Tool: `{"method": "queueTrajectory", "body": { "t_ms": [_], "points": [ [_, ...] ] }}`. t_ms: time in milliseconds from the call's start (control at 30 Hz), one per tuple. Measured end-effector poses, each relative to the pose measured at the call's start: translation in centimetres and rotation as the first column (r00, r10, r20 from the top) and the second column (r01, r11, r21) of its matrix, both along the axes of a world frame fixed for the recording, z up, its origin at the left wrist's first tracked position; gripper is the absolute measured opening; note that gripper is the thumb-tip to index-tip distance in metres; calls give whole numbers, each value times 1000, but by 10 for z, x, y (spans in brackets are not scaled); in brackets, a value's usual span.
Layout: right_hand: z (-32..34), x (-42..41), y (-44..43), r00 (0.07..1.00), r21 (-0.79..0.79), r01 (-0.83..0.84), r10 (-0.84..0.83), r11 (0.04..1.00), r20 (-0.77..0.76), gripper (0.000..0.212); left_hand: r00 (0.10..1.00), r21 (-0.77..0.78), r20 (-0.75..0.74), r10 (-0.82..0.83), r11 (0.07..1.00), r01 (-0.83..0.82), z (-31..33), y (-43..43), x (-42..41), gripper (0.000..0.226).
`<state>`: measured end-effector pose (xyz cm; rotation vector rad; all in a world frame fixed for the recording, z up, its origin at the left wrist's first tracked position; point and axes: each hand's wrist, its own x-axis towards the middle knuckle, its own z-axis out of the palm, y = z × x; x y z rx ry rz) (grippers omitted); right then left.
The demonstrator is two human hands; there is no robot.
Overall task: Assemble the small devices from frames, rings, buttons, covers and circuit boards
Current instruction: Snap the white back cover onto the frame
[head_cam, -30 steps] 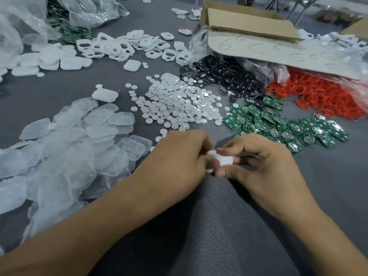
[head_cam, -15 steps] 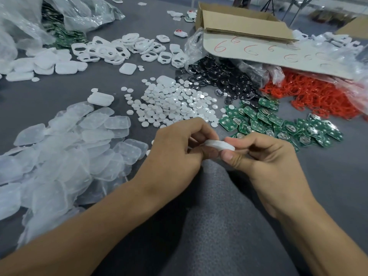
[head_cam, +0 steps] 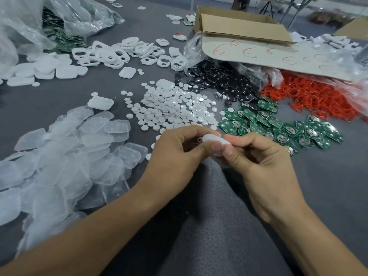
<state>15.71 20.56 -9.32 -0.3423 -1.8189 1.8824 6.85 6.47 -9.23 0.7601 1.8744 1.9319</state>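
In the head view, both hands are meeting over the grey felt-like work surface (head_cam: 328,196), pinching one small white rounded plastic device shell (head_cam: 214,140) between them. The left hand (head_cam: 179,156) is curling closed around the shell's left end, thumb pressing against its near edge, while the right hand (head_cam: 264,162) is gripping the right end with thumb and forefinger, the other fingers folding under. The shell is sitting above the surface, just in front of a scattered pile of small white round plastic buttons (head_cam: 175,108). To the right of those buttons a heap of green rectangular circuit boards (head_cam: 278,126) is lying, and beyond it a tangle of red plastic rings (head_cam: 310,96) is spilling from a clear bag. Dark glossy round pieces (head_cam: 223,80) are lying behind the buttons. On the left, translucent soft covers (head_cam: 65,156) are spreading in a wide heap, and farther back white plastic frames with openings (head_cam: 123,52) are lying in a loose cluster. A brown cardboard box (head_cam: 239,26) with red handwritten marks is standing at the back.
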Motion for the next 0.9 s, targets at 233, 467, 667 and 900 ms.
{"method": "queueTrajectory", "body": {
  "t_ms": [233,467,667,900],
  "points": [
    [-8,-4,-6,1000,19,20,-21,1000,24,8,995,-37,-63,78,996,-81,-6,4,6,9],
    [-8,-9,-6,1000,9,-3,3,1000,23,10,997,88,55,62,994,-66,-6,6,0,9],
    [-3,-7,-3,998,-25,-36,37,999,42,22,994,67,106,39,997,-47,-8,4,-3,26],
    [-6,-7,-6,999,42,37,-38,998,20,25,995,-31,-15,102,994,-102,-8,8,4,21]
  ]
}}
